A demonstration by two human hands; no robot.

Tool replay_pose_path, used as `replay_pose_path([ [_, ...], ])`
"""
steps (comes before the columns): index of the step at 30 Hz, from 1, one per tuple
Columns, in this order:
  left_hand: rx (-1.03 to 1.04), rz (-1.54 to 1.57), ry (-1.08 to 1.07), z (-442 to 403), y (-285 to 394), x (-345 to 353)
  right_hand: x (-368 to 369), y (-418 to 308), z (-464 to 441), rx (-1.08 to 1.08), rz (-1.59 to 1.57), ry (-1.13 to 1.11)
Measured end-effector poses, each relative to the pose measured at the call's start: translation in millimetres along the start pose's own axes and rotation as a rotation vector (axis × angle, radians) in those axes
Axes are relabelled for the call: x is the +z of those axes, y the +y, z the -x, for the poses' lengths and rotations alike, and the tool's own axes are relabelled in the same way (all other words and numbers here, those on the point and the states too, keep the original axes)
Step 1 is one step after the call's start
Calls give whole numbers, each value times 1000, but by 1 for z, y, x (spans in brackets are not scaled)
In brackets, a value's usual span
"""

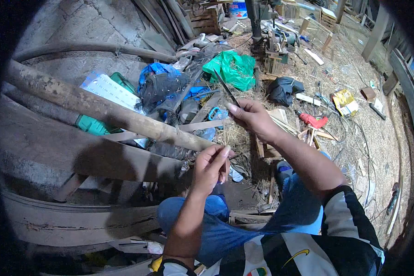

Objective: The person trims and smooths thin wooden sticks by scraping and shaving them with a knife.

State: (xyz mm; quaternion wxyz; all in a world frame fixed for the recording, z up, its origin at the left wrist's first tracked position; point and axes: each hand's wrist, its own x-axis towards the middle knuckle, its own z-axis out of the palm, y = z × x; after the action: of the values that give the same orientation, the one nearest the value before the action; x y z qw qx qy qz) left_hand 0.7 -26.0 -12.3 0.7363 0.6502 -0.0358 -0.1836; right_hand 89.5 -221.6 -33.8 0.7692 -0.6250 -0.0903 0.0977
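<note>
A thin dark blade (224, 84) points up and to the left from my right hand (254, 118), whose fingers are closed round its lower end. Below and to the left, my left hand (210, 166) is closed in a pinch, thumb against the fingers. A thin pale sliver seems to rise from its fingertips, too small to make out. The two hands are apart. My left hand is beside the end of a long round wooden pole (101, 108) that runs in from the left.
A green plastic bag (232, 69) and a black bag (285, 90) lie ahead. To the right are a red power tool (313, 120), a yellow packet (345, 102) and cables on straw-coloured litter. Long boards (78, 221) fill the lower left. My knees are below my hands.
</note>
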Motion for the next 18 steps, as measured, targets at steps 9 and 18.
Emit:
replay_pose_path([
  [9,62,-123,8,-7,-17,-2,20,4,6,-96,-3,-17],
  [18,88,-54,124,-5,-12,5,24,-2,15,-87,180,-70],
])
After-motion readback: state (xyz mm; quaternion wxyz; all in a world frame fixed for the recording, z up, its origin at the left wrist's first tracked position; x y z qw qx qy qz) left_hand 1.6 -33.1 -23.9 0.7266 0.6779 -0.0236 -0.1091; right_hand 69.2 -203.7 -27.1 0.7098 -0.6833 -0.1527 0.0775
